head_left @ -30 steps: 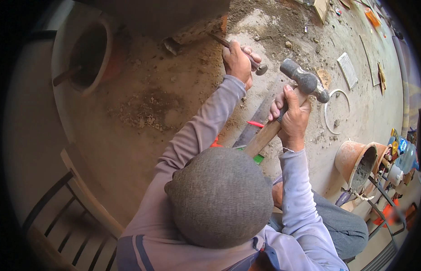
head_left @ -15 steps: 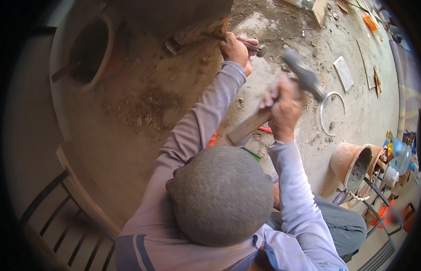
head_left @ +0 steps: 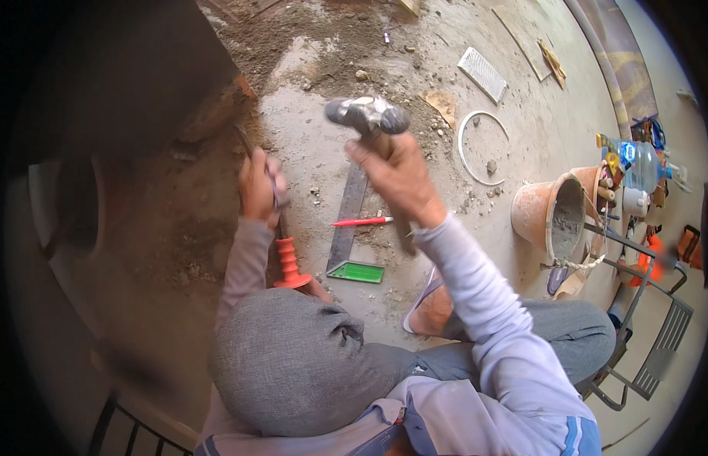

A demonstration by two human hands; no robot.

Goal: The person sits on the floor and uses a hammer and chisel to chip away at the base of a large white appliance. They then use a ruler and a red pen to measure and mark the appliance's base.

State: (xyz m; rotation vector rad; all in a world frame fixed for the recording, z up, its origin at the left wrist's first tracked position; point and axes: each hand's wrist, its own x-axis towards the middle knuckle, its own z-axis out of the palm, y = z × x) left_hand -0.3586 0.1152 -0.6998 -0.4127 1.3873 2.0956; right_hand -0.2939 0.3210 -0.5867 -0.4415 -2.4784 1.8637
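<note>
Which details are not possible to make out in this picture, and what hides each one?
In the head view:
- Chisel: its tip is lost in dark shadow.
- Hammer: part of its handle is covered by the right hand; its head is blurred.
- Tan board: cut off by the upper edge.

a blue label (head_left: 628,154) that was stuck on a clear bottle (head_left: 644,178), its white marks were too small to read, no other words could be read
</note>
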